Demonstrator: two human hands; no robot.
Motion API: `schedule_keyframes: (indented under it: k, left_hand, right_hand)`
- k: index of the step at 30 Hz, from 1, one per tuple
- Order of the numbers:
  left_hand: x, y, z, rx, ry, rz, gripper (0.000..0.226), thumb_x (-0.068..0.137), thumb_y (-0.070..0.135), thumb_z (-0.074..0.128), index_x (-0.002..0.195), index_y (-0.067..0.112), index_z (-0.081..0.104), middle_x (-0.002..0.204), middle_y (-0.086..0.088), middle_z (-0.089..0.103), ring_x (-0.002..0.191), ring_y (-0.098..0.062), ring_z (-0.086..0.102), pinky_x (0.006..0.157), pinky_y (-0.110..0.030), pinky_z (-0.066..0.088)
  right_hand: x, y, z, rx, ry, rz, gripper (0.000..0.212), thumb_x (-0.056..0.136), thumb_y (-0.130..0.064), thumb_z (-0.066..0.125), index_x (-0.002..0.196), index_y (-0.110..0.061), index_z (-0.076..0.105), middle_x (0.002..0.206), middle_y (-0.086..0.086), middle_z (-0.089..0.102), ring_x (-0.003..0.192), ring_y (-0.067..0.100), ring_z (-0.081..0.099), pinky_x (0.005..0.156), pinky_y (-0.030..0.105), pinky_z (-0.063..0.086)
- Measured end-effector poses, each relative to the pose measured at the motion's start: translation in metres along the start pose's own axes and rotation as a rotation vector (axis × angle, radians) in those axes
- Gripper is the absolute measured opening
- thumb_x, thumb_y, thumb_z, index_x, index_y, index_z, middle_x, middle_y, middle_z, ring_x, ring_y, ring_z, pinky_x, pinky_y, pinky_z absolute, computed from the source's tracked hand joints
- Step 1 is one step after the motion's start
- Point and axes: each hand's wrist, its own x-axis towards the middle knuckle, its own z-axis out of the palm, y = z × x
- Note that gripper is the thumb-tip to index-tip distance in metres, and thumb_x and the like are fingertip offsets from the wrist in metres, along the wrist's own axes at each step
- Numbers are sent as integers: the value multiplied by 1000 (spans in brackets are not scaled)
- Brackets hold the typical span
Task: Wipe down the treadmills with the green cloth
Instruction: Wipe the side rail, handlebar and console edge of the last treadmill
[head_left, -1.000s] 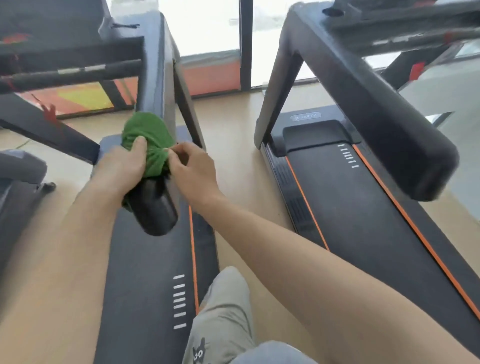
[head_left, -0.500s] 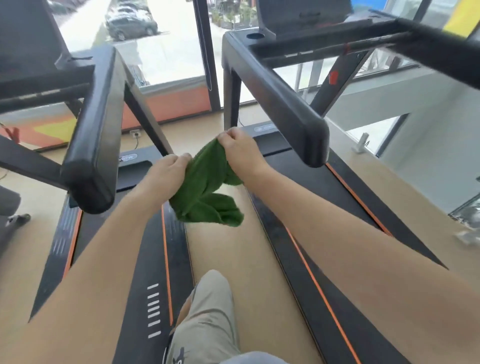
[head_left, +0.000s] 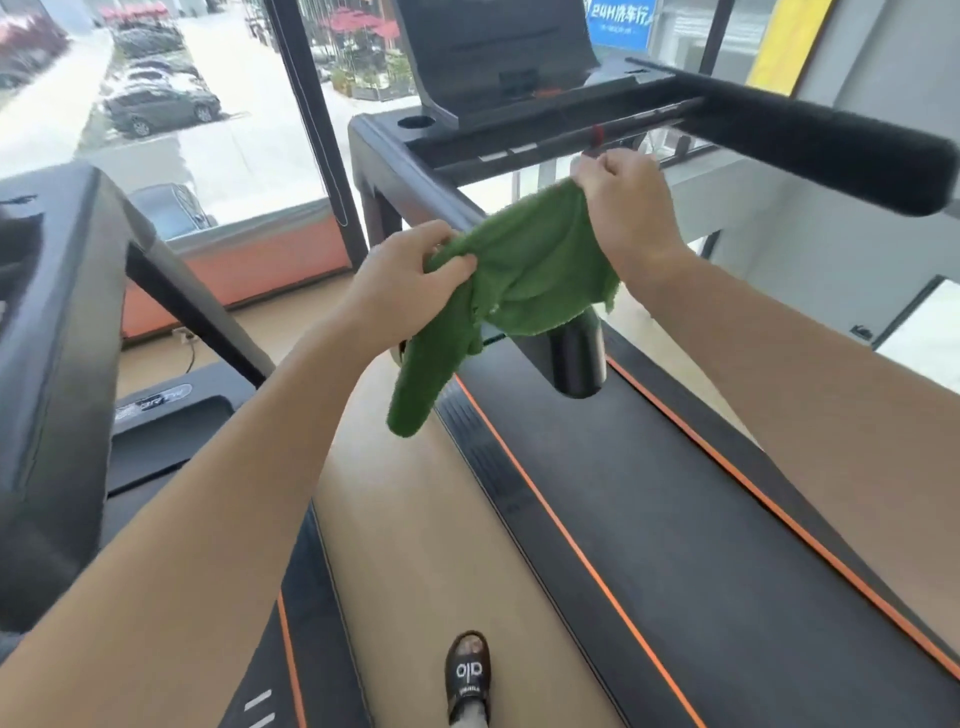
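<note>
The soft, light green cloth (head_left: 524, 275) hangs limp in the air above the right-hand treadmill's handrail (head_left: 576, 358), pinched at its upper edge by the left hand (head_left: 400, 280) and right hand (head_left: 623, 208), best gripped bunched for wiping.

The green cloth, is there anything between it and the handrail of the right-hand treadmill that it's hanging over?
Nothing visible. The green cloth, held by the left hand and right hand, hangs spread just above the near handrail, whose rounded end shows below the cloth's edge. Whether they touch cannot be told.
</note>
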Motion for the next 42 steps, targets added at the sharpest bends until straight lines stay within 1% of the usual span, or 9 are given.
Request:
schedule_keyframes:
  k: [5, 10, 15, 21, 28, 31, 34, 38, 42]
  left_hand:
    - [73, -6, 13, -68, 130, 163, 30, 96, 39, 59, 125, 36, 56, 109, 7, 56, 103, -15, 52, 94, -36, 46]
    - [103, -47, 79, -173, -79, -99, 53, 101, 46, 47, 147, 33, 26, 138, 0, 27, 138, -26, 27, 118, -41, 23]
    - [120, -69, 120, -478, 22, -428, 45, 101, 52, 38, 137, 25, 36, 135, -3, 33, 133, -28, 37, 116, -44, 31]
    - [138, -53, 142, -658, 108, -728, 71, 103, 60, 25, 161, 23, 6, 164, -9, 10, 143, -23, 30, 103, -34, 27]
    - [101, -85, 195, -846, 193, -749, 110, 49, 111, 26, 143, 55, 40, 158, 9, 40, 149, -16, 32, 119, -53, 27]
    - [68, -37, 182, -761, 180, -735, 104, 69, 100, 31, 154, 40, 31, 161, 9, 35, 151, -15, 26, 123, -48, 22]
    - [49, -10, 173, -608, 355, -654, 63, 105, 50, 33, 161, 29, 13, 166, 13, 11, 152, -6, 11, 125, -36, 13]
    - [54, 3, 184, -640, 400, -462, 62, 101, 48, 28, 159, 40, 7, 162, 32, 3, 145, 17, 1, 126, -28, 7]
    - [85, -19, 194, -908, 479, -473, 57, 92, 55, 40, 145, 61, 23, 164, 24, 19, 150, 1, 18, 126, -40, 19]
  right_hand:
    - [71, 10, 6, -186, 301, -21, 24, 92, -35, 48, 79, -16, 55, 69, -11, 49, 71, 10, 49, 70, 30, 40]
    - [100, 70, 21, -821, -77, 141, 24, 91, -34, 54, 108, -22, 63, 112, 8, 59, 111, 35, 53, 88, 38, 42]
    - [91, 71, 68, -139, -519, 352, 29, 105, -28, 39, 97, -13, 62, 99, 6, 66, 95, 18, 61, 97, 27, 49]
    - [120, 90, 92, -168, -599, 328, 45, 97, -53, 36, 103, -17, 62, 107, 0, 67, 111, 23, 63, 100, 44, 46]
    - [93, 118, 65, -75, -708, 256, 52, 88, -69, 44, 116, -31, 66, 108, -14, 71, 104, 4, 65, 100, 31, 47]
    - [75, 133, 32, -41, -780, 265, 55, 86, -71, 43, 128, -40, 61, 119, -20, 68, 116, 3, 61, 110, 36, 41]
    - [75, 140, 11, 93, -758, 305, 49, 91, -66, 39, 123, -40, 66, 119, -24, 68, 117, -2, 60, 112, 36, 38]
    - [60, 146, 19, 353, -840, 426, 35, 107, -47, 33, 122, -39, 63, 108, -26, 72, 103, -10, 65, 87, 13, 48]
    - [82, 167, 53, 280, -910, 337, 37, 110, -24, 31, 141, -25, 52, 123, -9, 68, 117, 7, 63, 89, 12, 45]
